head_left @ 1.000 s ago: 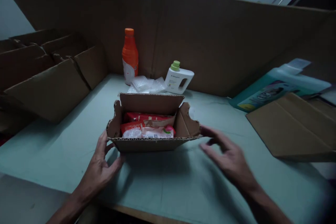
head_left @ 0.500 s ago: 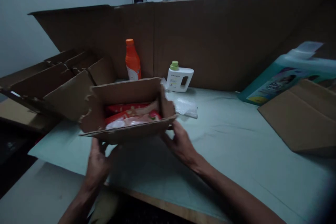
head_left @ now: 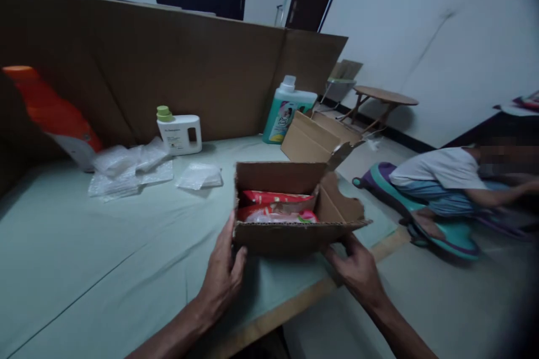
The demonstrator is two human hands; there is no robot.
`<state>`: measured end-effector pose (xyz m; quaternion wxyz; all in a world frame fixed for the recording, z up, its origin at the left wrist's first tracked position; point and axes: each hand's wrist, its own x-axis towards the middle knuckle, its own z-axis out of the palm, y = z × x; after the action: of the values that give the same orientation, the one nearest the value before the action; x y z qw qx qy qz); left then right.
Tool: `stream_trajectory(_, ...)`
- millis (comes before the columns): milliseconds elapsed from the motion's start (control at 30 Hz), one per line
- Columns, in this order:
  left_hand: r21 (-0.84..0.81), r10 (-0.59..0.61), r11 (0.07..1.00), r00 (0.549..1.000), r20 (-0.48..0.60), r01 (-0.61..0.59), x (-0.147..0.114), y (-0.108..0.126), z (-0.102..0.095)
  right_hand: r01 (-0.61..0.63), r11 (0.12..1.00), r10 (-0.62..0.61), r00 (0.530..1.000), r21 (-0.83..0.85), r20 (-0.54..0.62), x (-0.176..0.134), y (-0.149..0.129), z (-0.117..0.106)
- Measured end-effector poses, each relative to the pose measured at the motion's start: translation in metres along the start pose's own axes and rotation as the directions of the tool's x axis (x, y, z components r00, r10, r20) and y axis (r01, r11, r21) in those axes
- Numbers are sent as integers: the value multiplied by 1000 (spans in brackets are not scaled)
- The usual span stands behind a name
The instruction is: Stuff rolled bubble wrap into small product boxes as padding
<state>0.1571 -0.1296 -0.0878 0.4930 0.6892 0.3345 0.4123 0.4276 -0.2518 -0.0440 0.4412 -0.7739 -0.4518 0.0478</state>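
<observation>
A: What's being held?

B: An open box (head_left: 286, 239). Seen from its middle, the left hand (head_left: 222, 274) grips it at 8 o'clock and the right hand (head_left: 359, 270) at 4.

A: Anything inside?

B: Red packets (head_left: 275, 197), with something pale and shiny (head_left: 269, 217) in front.

A: And around it on the surface (head_left: 105, 247)?

B: A teal bottle (head_left: 278, 115) at 12 o'clock, a second box (head_left: 309, 137) partly in front of it, towards 1. Around 10, a white bottle (head_left: 179, 137), bubble wrap (head_left: 126, 171) just beside that, and an orange bottle (head_left: 56, 115) farther out.

A: Past the edge?

B: A round table (head_left: 383, 94) at 1 o'clock, and a person (head_left: 442, 171) sitting low at 3, blurred.
</observation>
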Motion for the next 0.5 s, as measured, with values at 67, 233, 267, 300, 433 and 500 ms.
stream_trajectory(67, -27, 70, 997, 994, 84, -68, 25, -3, 25, -40, 999, 38, 992, -13, -122, -3, 40, -25)
stream_trajectory(233, -106, 156, 986, 949, 276, -131, 79, 0, 69, -63, 982, 64, 998, 177, 5, 3, 113, -64)
stream_trajectory(267, -110, 161, 985, 945, 285, -135, 85, 0, 76, -80, 980, 71, 996, 181, 54, 7, 120, -66)
stream_trajectory(300, -110, 166, 984, 945, 282, -140, 90, 0, 82, -99, 981, 86, 993, 168, 82, 12, 124, -66)
stream_trajectory(433, -104, 149, 986, 961, 235, -127, 99, 4, 103, -141, 983, 142, 990, 115, -2, 26, 124, -55)
stream_trajectory(500, -88, 123, 991, 964, 234, -104, 99, 5, 111, -135, 984, 146, 985, 114, -92, 25, 122, -51)
